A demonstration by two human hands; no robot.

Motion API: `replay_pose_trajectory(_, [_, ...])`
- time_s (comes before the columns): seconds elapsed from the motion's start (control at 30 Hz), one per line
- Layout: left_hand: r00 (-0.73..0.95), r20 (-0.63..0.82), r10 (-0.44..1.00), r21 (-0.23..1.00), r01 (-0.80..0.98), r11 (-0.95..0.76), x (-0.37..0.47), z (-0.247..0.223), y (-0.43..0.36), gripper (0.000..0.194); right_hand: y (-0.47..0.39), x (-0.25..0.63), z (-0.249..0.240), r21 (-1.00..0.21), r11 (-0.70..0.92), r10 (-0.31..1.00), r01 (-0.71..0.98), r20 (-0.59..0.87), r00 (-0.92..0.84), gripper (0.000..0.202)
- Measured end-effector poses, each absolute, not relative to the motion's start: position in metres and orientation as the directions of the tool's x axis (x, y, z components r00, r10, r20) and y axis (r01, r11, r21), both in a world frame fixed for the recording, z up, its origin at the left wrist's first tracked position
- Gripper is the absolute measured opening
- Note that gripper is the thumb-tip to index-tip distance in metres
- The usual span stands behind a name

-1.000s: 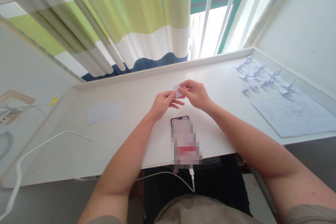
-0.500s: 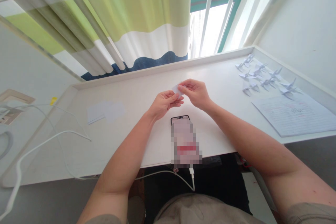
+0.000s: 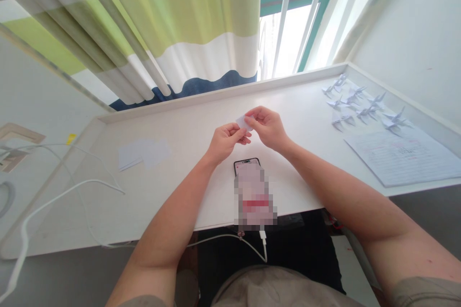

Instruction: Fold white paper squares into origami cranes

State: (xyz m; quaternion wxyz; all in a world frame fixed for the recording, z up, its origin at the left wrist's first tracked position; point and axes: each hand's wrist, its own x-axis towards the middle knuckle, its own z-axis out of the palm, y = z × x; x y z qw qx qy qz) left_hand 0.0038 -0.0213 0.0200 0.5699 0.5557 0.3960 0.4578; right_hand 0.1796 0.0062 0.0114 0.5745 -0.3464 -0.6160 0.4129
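Over white desk (image 3: 190, 127), left hand (image 3: 223, 143) and right hand (image 3: 270, 128) both pinching small paper (image 3: 242, 123).

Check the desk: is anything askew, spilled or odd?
The phone lies at the near edge of the desk, its charging plug beyond it, which looks precarious. White sheets at left overlap unevenly. No spill shows.

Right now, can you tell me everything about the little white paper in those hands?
The little white paper looks thin and plain. The left hand pinches its lower part and the right hand its right side, over the white table, beyond the phone. The hands cover some, so I can't tell its whole shape.
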Motion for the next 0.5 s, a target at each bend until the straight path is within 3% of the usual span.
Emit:
replay_pose_trajectory(0.17, [0.231, 0.066, 0.971, 0.996, -0.067, -0.052, 0.0045, 0.0199, -0.0199, 0.045, 0.0038, 0.1812, 0.0119, -0.911, 0.406, 0.899, -0.070, 0.412, -0.146, 0.031])
replay_pose_trajectory(0.33, [0.185, 0.095, 0.978, 0.994, -0.064, -0.085, 0.0050, 0.0186, -0.0191, 0.046, 0.0024, 0.1788, 0.0118, -0.928, 0.357, 0.912, -0.104, 0.371, -0.175, 0.062])
replay_pose_trajectory(0.5, [0.180, 0.095, 0.979, 0.995, -0.029, -0.091, 0.0085, 0.0189, -0.0224, 0.047, 0.0021, 0.1774, 0.0113, -0.944, 0.300, 0.936, -0.137, 0.319, -0.147, 0.065])
